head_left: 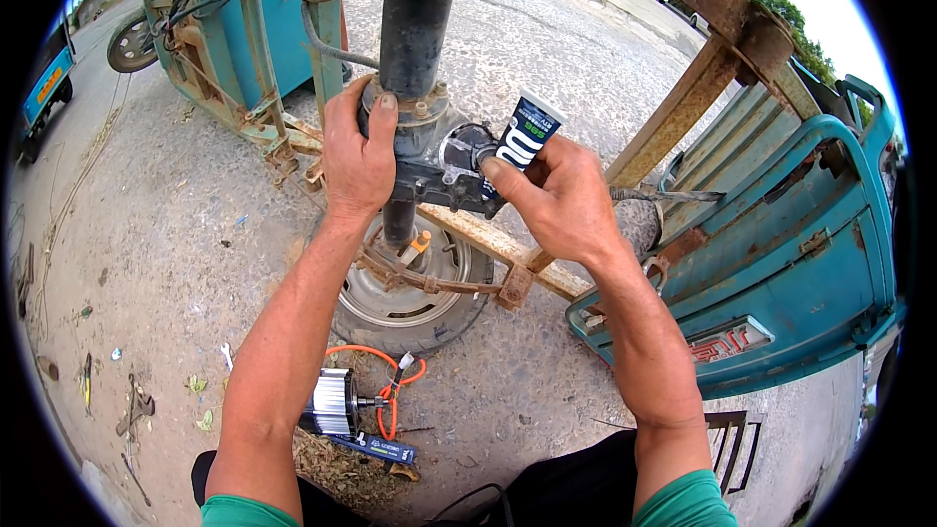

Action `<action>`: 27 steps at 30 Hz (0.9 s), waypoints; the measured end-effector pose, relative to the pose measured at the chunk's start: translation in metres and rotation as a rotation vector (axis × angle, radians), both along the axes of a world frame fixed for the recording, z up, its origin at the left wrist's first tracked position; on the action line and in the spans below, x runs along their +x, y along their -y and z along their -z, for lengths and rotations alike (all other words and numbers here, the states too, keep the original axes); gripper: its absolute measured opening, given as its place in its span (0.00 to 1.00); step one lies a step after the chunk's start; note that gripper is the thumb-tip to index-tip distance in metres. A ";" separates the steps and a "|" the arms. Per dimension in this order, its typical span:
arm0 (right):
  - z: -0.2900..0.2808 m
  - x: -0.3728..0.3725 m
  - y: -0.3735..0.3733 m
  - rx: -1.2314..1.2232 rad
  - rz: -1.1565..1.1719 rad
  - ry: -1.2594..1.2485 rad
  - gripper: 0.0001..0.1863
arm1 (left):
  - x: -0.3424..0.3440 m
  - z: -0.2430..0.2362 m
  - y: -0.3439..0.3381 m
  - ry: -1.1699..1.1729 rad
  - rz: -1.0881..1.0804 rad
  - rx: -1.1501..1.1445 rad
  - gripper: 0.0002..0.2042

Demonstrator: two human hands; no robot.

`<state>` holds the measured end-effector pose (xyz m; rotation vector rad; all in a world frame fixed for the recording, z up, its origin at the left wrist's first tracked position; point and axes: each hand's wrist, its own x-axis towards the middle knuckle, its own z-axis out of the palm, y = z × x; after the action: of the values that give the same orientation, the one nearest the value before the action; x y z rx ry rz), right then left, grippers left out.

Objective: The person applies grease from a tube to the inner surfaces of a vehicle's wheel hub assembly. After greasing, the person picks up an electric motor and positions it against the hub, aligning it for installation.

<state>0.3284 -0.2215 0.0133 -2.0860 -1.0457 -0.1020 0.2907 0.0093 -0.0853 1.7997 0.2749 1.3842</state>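
A black axle tube point(418, 29) stands upright before me, joined to a bolted gear housing point(422, 148). My left hand point(357, 161) is wrapped around the left side of the housing's flange, its thumb lying on top. In my right hand point(568, 197) is a dark blue squeeze tube point(522, 141), tilted with its wide flat end up. The thumb presses on its lower part. The tube's nozzle end is close to a round opening point(461, 148) on the housing's right side; whether it touches cannot be made out.
Below the housing lie a wheel point(415, 317) and rusty leaf springs point(429, 281). A silver-finned motor point(332, 402), orange cable point(395, 395) and blue box point(376, 447) rest near my knees. Teal vehicle panels point(761, 303) flank the rusty frame point(673, 112). A wrench point(226, 355) lies left.
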 end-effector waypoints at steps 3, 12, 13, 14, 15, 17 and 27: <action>0.001 0.003 0.003 0.011 0.011 -0.009 0.18 | 0.000 0.000 -0.001 -0.001 0.001 -0.004 0.31; 0.000 0.005 0.004 -0.006 0.025 0.021 0.16 | -0.003 -0.002 0.000 -0.027 0.004 -0.010 0.32; 0.000 0.004 0.003 -0.019 0.030 0.026 0.17 | -0.003 -0.002 0.001 -0.032 0.006 -0.012 0.32; 0.000 0.005 0.003 -0.014 0.031 0.021 0.17 | -0.003 -0.003 0.001 -0.036 0.006 -0.011 0.32; 0.000 0.006 0.003 -0.010 0.033 0.016 0.18 | -0.003 -0.003 0.001 -0.039 0.006 -0.010 0.32; 0.001 0.006 0.003 -0.007 0.034 0.012 0.18 | -0.003 -0.003 0.001 -0.041 0.004 -0.008 0.32; -0.002 0.002 0.004 -0.026 0.029 0.019 0.18 | -0.003 -0.004 0.002 -0.030 -0.012 0.007 0.32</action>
<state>0.3301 -0.2251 0.0157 -2.1279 -1.0333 -0.1236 0.2874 0.0075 -0.0815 1.8285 0.2976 1.3689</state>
